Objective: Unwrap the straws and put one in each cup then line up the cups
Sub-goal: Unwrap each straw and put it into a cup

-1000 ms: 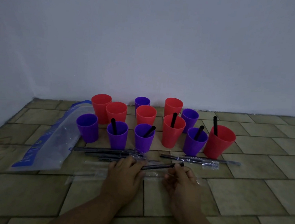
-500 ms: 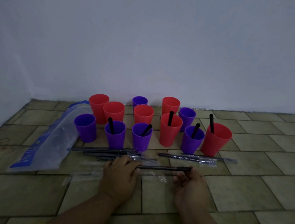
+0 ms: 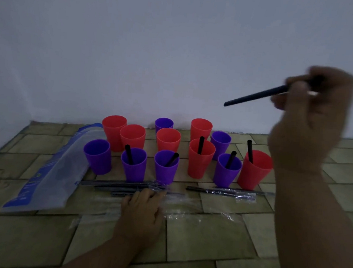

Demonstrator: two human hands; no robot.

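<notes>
Straw (image 3: 256, 95) stuck out of right hand (image 3: 307, 123), pinched tight, high over floor's (image 3: 205, 242) right side. Left hand (image 3: 142, 211) lay flat on wrappers (image 3: 186, 213), fingers loose. Cups (image 3: 200, 165) stood near back edge.

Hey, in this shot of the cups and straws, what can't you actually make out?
Head view, all of it:
Right hand: motion blur smears the fingers gripping the black straw.
Wrapped straws: count unclear; dim, overlapping, partly under the left hand.
Plastic bag: blue print too blurred to read.
</notes>
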